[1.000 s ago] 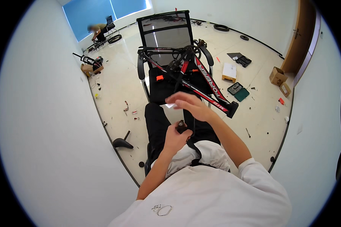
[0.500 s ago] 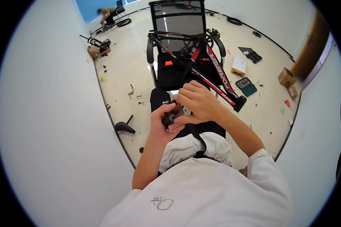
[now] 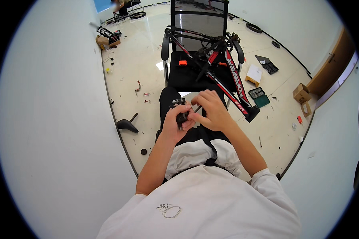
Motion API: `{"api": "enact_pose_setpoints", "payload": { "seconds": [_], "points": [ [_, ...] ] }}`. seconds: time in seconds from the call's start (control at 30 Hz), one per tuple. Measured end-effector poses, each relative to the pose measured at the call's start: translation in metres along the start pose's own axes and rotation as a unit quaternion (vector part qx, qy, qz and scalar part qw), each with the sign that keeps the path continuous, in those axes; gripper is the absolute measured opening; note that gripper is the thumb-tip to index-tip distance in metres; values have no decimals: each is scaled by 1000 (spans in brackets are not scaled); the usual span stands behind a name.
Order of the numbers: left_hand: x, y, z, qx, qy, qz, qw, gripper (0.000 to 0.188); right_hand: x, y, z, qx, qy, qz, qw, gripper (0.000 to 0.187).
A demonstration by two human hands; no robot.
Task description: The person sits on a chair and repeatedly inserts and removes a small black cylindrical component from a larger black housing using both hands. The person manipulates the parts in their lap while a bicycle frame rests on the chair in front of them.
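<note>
Above the lap (image 3: 191,138), left hand (image 3: 173,122) grips black part (image 3: 181,118); right hand (image 3: 212,113) curls beside it, hold unclear. Likely adjusting step; next wants steady left grip.

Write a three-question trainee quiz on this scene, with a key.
1. Which hand wraps around the small black part? A: left; B: right.
2. True or false: the red-and-black bicycle frame rests on the black mesh-backed chair.
3. Fill in: the black bicycle saddle lies on the picture's ____ side.

Key: 1. A, the left hand. 2. True. 3. Left.
</note>
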State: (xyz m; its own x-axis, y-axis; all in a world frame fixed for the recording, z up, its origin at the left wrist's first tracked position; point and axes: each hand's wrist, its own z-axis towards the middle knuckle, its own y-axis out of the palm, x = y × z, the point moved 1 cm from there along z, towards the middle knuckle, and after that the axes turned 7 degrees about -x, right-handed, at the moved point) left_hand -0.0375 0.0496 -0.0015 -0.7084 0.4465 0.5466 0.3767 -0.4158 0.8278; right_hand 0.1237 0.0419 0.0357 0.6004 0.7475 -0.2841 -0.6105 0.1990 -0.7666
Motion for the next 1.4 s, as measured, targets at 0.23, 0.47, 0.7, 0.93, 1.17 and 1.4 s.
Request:
{"api": "enact_pose_setpoints", "payload": {
  "seconds": [0.23,0.47,0.7,0.93,1.17,1.4],
  "points": [
    [2,12,0,27,113,277,954,23,39,9,-4,192,301,608,709,42],
    [-42,13,4,86,74,248,962,31,9,-3,2,150,379,722,559,30],
    [-39,16,4,63,136,451,880,32,-9,-2,8,190,306,488,795,45],
    [-38,16,6,32,56,335,940,30,-29,-11,4,219,233,374,870,46],
    [-33,7,10,108,29,231,966,30,-78,-2,-6,96,-51,156,982,23],
    [16,6,-1,61,-24,192,979,15,-79,18,-29,-88,-159,54,982,31]
  ]
}}
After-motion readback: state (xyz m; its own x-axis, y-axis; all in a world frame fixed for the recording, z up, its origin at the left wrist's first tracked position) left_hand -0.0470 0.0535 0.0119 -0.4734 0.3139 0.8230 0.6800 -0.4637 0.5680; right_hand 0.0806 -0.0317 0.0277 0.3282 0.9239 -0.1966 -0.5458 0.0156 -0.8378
